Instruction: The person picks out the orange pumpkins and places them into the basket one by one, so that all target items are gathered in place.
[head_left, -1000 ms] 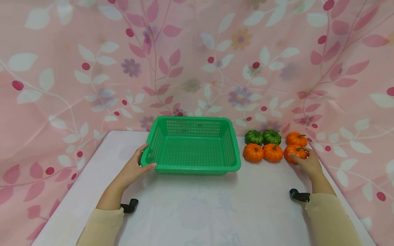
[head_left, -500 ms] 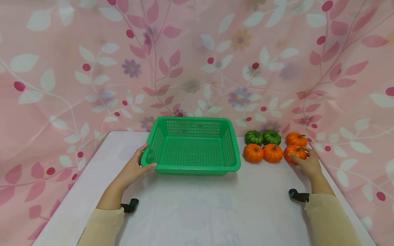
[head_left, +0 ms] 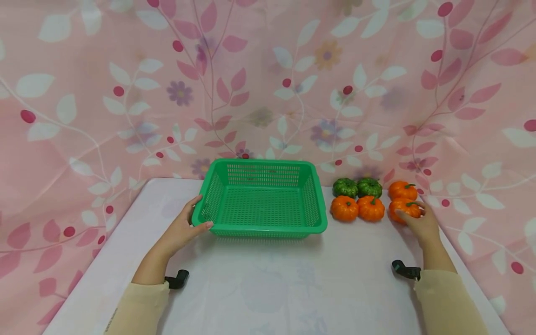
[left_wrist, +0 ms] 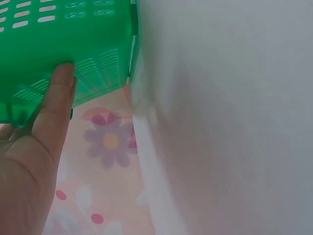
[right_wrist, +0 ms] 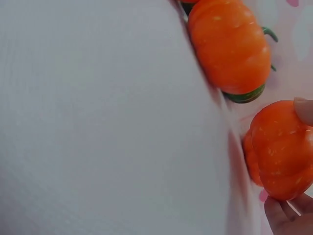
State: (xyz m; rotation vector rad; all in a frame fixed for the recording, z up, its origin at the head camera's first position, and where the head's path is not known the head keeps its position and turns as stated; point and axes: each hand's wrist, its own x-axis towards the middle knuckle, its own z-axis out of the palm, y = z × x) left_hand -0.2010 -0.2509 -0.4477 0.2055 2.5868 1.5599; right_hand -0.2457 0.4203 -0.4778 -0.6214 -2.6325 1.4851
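A green plastic basket (head_left: 268, 229) with slotted walls stands on the white table. My left hand (head_left: 179, 233) holds its near left corner, thumb on the front rim and fingers at the left side. In the left wrist view a digit lies along the basket's wall (left_wrist: 34, 41). At the far right, my right hand (head_left: 424, 229) grips a small orange pumpkin (head_left: 403, 211) between thumb and fingers. The right wrist view shows this pumpkin (right_wrist: 281, 152) held from opposite sides, slightly apart from the orange pumpkin (right_wrist: 250, 159) behind it.
Beside the basket sit two more orange pumpkins (head_left: 345, 208) in front of two green ones (head_left: 345, 187). Another orange pumpkin (head_left: 402, 190) is at the back right. A pink floral cloth (head_left: 259, 93) hangs behind the white table (head_left: 268, 284).
My right hand has shifted slightly right and towards me with the orange pumpkin, which now sits a little away from its neighbours. The left hand and basket stay put.
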